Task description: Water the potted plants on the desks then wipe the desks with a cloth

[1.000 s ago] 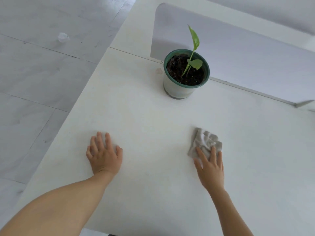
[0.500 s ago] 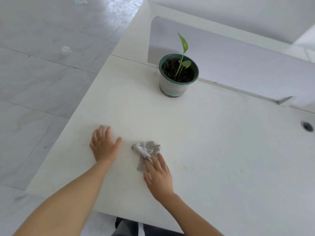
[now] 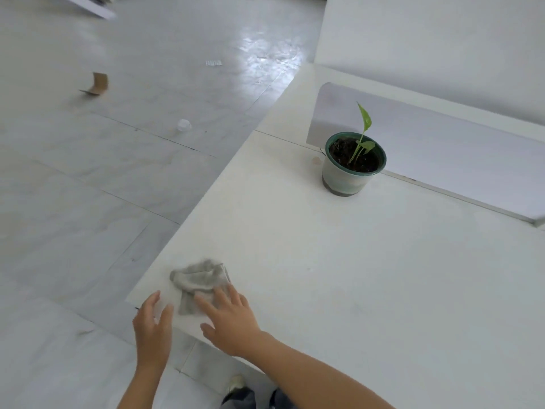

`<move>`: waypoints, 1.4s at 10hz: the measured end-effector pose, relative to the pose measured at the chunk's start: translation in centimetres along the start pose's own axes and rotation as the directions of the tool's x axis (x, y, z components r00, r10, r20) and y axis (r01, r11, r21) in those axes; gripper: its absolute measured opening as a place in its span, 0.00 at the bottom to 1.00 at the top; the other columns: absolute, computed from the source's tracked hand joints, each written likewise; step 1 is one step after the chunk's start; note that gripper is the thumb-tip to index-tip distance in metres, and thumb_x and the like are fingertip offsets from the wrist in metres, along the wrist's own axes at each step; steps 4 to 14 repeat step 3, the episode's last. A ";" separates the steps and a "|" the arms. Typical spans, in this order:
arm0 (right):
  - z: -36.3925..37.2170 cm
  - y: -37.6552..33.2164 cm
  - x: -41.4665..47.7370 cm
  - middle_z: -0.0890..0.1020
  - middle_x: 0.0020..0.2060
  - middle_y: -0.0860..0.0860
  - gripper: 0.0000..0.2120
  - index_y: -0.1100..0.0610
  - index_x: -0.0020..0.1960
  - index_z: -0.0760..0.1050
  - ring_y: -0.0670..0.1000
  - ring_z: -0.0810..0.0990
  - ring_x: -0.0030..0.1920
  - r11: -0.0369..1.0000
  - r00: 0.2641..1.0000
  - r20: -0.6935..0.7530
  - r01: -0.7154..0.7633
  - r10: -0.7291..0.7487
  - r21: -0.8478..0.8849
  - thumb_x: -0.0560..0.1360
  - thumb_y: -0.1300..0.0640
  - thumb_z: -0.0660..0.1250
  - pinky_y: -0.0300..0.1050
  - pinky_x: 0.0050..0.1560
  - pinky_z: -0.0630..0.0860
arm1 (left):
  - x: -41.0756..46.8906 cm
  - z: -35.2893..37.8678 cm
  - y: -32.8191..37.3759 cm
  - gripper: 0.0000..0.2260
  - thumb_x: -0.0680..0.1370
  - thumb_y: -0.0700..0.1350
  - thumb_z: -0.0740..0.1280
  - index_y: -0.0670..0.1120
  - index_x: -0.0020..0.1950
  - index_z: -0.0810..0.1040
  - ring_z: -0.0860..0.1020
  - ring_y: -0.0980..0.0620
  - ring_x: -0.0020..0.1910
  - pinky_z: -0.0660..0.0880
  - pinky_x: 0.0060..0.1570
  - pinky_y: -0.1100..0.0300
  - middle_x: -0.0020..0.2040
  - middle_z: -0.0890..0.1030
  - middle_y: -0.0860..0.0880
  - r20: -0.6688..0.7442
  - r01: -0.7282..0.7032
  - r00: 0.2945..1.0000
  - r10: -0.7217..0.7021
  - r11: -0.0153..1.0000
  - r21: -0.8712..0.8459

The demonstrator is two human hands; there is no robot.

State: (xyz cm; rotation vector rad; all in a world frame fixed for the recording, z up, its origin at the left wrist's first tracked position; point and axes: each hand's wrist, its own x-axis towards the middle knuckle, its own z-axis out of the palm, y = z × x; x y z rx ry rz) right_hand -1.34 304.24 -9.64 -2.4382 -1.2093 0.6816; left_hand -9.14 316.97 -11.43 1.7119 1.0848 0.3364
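White table, lower-left corner: right hand presses grey cloth, fingers straight, spread. Left hand at table edge, fingers loose, apart.

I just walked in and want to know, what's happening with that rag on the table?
A person is wiping the white desk with a grey cloth. The right hand presses the cloth down near the desk's front corner, fingers straight. The left hand is open beside it, at the desk's edge. The potted plant stands farther back by the divider, with nobody touching it.
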 end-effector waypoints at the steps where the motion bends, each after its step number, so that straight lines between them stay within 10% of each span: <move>1: 0.4 0.0 -0.1 0.50 0.76 0.57 0.27 0.48 0.74 0.49 0.61 0.43 0.75 0.994 0.996 0.084 -0.034 0.043 -0.108 0.78 0.49 0.54 0.61 0.72 0.45 | -0.4 -0.2 -0.5 0.28 0.71 0.51 0.59 0.39 0.68 0.69 0.65 0.39 0.67 0.64 0.63 0.45 0.67 0.72 0.39 0.018 -0.061 0.998 0.058 0.970 0.235; 3: -4.4 0.8 -2.2 0.52 0.76 0.55 0.26 0.51 0.75 0.51 0.56 0.46 0.76 0.968 0.981 -0.013 -0.187 0.192 0.165 0.79 0.49 0.53 0.53 0.74 0.48 | 0.1 2.5 -0.2 0.15 0.70 0.43 0.65 0.40 0.56 0.76 0.74 0.33 0.57 0.75 0.47 0.39 0.54 0.80 0.36 0.198 -0.420 0.907 0.371 0.767 0.485; 14: -4.4 0.8 -2.2 0.52 0.76 0.55 0.26 0.51 0.75 0.51 0.56 0.46 0.76 0.968 0.981 -0.013 -0.187 0.192 0.165 0.79 0.49 0.53 0.53 0.74 0.48 | 0.1 2.5 -0.2 0.15 0.70 0.43 0.65 0.40 0.56 0.76 0.74 0.33 0.57 0.75 0.47 0.39 0.54 0.80 0.36 0.198 -0.420 0.907 0.371 0.767 0.485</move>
